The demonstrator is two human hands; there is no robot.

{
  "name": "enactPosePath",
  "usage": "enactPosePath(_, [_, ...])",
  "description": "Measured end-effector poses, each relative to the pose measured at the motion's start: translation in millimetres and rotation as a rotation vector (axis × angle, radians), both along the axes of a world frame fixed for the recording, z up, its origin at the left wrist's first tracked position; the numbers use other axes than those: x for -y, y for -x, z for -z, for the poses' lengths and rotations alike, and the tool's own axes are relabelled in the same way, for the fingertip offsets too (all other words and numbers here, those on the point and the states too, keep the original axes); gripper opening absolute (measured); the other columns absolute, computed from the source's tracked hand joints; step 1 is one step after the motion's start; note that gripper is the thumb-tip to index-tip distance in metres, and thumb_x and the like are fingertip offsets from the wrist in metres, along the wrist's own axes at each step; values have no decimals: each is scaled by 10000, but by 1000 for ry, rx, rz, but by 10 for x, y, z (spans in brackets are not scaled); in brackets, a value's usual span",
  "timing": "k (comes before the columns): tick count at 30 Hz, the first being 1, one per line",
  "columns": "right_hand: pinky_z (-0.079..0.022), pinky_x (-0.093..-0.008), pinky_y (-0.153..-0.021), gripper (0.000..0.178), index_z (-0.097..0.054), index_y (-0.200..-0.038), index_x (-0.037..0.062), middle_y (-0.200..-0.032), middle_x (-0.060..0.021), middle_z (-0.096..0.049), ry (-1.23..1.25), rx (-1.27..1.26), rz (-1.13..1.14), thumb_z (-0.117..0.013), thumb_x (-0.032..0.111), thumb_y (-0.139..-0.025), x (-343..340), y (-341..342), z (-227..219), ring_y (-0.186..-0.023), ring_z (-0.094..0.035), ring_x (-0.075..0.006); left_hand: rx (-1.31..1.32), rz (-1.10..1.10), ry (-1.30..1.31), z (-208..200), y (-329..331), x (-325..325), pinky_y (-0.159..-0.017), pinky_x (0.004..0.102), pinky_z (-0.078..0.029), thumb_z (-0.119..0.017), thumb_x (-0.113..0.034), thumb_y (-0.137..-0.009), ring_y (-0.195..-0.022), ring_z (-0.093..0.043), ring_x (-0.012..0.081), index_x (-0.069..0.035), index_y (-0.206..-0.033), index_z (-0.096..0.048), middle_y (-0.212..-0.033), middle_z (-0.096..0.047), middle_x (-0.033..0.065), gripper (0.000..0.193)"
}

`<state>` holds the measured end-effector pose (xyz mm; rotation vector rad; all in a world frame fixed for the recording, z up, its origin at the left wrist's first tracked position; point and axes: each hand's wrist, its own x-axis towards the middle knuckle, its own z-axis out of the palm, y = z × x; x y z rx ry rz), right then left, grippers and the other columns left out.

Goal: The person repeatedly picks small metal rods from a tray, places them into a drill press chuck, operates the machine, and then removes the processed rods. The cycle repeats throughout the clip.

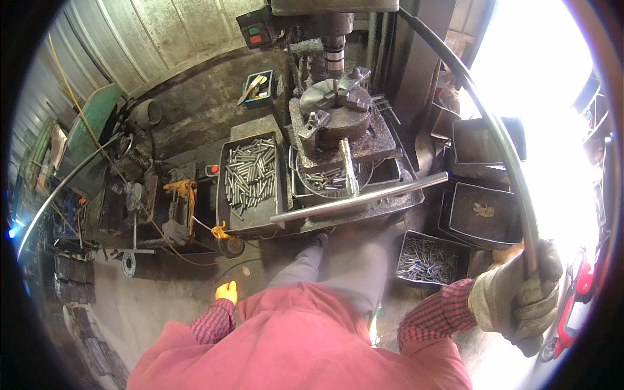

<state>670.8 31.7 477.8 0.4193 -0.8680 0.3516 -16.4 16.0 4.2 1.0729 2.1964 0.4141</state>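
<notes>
My right hand (530, 299), in a grey work glove, is wrapped round the lower end of a long curved lever (504, 140). The lever runs up to the drill press head (335, 6). Below the chuck (335, 55), a round jawed vise (335, 107) sits on the machine table, with a small pin standing between its jaws. A shiny bar (348, 159) sticks out from the vise toward me. My left hand (226, 292), in an orange glove, hangs low by my side with its fingers curled; nothing shows in it.
Left of the vise lies a tray (223, 188) of short metal pins (252, 170). A long metal rod (364, 197) crosses the bench front. Another bin (432, 235) of pins stands on the floor at right, near dark trays (484, 208). A switch box (255, 32) is at the back.
</notes>
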Motion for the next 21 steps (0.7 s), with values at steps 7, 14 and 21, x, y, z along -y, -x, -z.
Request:
enactPosePath(7, [-244, -601, -1045, 518, -440, -554, 231, -535, 78, -336, 96, -42, 252, -611, 541, -931, 84, -140, 137, -595, -351, -113, -44, -26, 71, -153, -44, 20, -831, 443, -553, -566, -431, -1031, -886, -755, 322, 8, -1053, -778, -917, -785, 178, 487])
enactPosePath(14, [-221, -621, -1071, 493, -430, -541, 225, -509, 73, -318, 143, -126, 168, -614, 496, -909, 112, -168, 129, -590, -350, -113, 23, -73, 26, -16, 37, 33, -570, 335, -505, -620, -337, -1070, -602, -626, 155, 30, -1055, -737, -722, -692, 73, 385])
enactPosePath(21, [-266, -527, -1035, 462, -385, -627, 195, -508, 83, -273, 239, -218, 272, -556, 413, -997, 20, 24, -403, -518, -288, -65, -53, -43, 106, -81, -38, 78, -929, 475, -542, -558, -452, -1018, -1049, -729, 396, -2, -1100, -772, -1056, -766, 226, 505])
